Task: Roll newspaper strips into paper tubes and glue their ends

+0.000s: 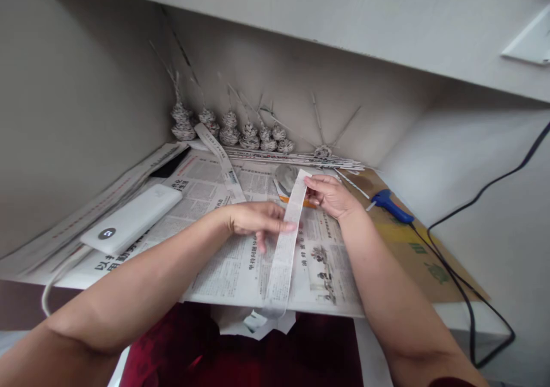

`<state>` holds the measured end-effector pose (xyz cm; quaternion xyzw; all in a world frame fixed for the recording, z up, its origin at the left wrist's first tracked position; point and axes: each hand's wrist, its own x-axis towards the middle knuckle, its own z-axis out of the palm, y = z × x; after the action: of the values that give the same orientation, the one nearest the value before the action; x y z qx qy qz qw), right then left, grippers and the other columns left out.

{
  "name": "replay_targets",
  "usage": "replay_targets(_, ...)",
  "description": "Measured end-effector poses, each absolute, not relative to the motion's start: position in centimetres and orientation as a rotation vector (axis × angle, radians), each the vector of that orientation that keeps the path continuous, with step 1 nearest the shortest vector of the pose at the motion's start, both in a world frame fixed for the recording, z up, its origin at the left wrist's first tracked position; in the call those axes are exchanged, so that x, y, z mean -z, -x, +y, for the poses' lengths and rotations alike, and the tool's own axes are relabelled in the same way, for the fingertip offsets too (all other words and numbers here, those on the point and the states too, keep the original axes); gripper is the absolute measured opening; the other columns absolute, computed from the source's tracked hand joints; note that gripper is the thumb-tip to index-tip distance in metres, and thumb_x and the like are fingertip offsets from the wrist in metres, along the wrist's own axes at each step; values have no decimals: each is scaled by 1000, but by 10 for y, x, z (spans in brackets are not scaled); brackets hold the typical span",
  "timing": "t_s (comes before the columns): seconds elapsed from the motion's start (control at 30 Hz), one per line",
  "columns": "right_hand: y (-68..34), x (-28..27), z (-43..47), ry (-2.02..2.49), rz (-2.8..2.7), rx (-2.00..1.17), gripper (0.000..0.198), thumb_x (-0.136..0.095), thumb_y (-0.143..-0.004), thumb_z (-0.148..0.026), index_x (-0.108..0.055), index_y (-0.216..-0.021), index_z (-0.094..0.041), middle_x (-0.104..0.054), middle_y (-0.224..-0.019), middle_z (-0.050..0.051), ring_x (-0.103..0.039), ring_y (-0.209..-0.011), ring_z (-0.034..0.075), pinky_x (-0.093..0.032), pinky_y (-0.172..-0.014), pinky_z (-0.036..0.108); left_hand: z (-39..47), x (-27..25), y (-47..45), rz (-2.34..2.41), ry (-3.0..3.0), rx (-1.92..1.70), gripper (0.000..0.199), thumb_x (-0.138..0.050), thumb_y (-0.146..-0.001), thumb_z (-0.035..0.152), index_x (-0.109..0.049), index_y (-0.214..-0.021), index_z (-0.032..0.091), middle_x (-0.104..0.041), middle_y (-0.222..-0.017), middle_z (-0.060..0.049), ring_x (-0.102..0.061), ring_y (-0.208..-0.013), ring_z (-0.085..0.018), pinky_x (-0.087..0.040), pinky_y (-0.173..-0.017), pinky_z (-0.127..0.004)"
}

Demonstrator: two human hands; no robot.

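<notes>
A long strip of newspaper [283, 261] slants across the middle of the table, its lower end hanging past the front edge. My right hand [329, 195] pinches the strip's upper end between thumb and fingers. Lower down, my left hand [262, 221] has its thumb across the strip's face, with some fingers partly hidden behind it. Beyond the strip lie a grey round object [286, 178] and something orange [283, 198], both partly covered. A second newspaper strip [221, 161] lies to the left.
Newspaper sheets [210, 261] cover the table. A white power bank [133, 218] with a cable lies left; a blue glue gun [391, 205] with a black cord lies right on cardboard [429, 261]. Several woven paper gourds [230, 129] and thin paper rods [296, 158] line the back. A panel [301, 15] overhangs.
</notes>
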<state>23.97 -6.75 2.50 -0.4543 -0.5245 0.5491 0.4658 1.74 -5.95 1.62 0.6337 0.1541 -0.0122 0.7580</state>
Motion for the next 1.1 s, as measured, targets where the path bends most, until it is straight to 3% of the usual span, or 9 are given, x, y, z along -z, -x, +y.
replay_targets(0.13,-231,-22,-68,1221,-1382,-1191,28,-74,-66,-43,-70,-71,-16,-62,-65,1,-51,-55,10,-32,-44,22,-52,-16,-24,475,-1111,-390,39,-64,-80,21,-60,-118,14,-65,-112,-15,-65,-93,-19,-56,-61,-20)
replay_targets(0.23,-221,-14,-68,1273,-1411,-1187,32,-73,-65,-48,-68,-69,-17,-58,-57,-1,-49,-49,11,-37,-45,24,-55,-14,-31,474,-942,-514,33,-58,-78,1,-63,-110,10,-66,-108,-15,-65,-96,-17,-54,-80,-23)
replay_targets(0.3,-216,-8,-67,1283,-1421,-1201,33,-71,-66,-51,-68,-69,-18,-55,-52,-2,-48,-46,12,-38,-43,25,-57,-9,-35,489,-901,-540,27,-55,-79,-2,-65,-103,7,-68,-103,-15,-67,-93,-16,-53,-84,-25)
replay_targets(0.47,-218,-5,-64,1289,-1383,-1228,33,-71,-68,-49,-69,-77,-17,-59,-60,0,-51,-51,11,-39,-45,24,-55,3,-38,574,-955,-558,20,-57,-86,20,-66,-98,6,-69,-96,-17,-68,-83,-19,-58,-73,-29)
replay_targets(0.63,-223,-9,-63,1255,-1325,-1311,34,-69,-71,-43,-69,-95,-19,-64,-73,3,-57,-62,14,-39,-47,23,-53,3,-38,653,-973,-602,23,-54,-88,25,-65,-99,8,-69,-88,-14,-69,-77,-19,-59,-69,-33)
replay_targets(0.83,-217,-10,-68,1187,-1558,-1320,31,-63,-77,-46,-67,-76,-16,-60,-60,0,-53,-55,11,-36,-51,24,-52,7,-38,649,-1036,-614,24,-56,-87,29,-67,-93,8,-68,-83,-12,-68,-71,-18,-58,-65,-33)
replay_targets(1.1,-215,-2,-62,1267,-1459,-1230,34,-68,-71,-49,-69,-77,-16,-58,-57,0,-48,-49,10,-33,-45,23,-55,9,-40,673,-1060,-618,23,-58,-85,30,-67,-91,10,-69,-82,-11,-67,-72,-17,-58,-66,-31)
